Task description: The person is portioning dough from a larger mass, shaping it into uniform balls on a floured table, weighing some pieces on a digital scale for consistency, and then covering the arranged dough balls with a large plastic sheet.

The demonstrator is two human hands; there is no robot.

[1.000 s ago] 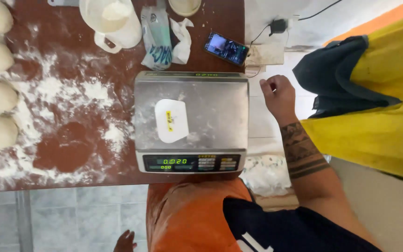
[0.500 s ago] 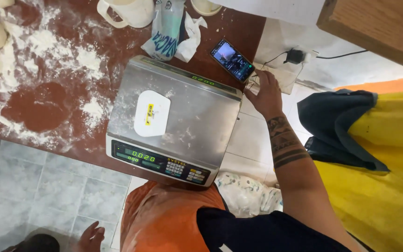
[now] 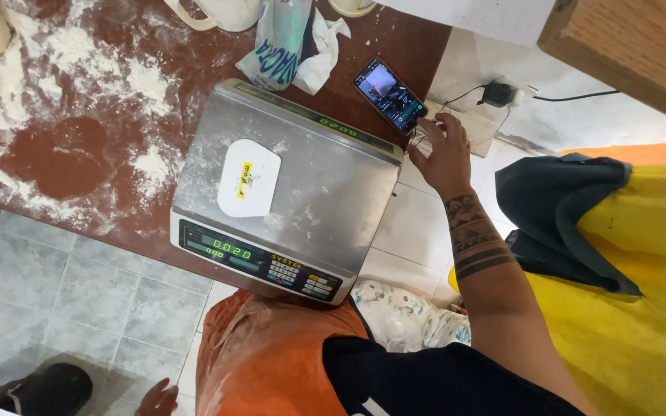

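Right hand (image 3: 442, 154) reaches past the steel digital scale (image 3: 290, 189) to the lit black smartphone (image 3: 389, 95) at the edge of the floury red counter (image 3: 63, 154) — fingers loosely apart, fingertips at its cable end. Left hand unseen.
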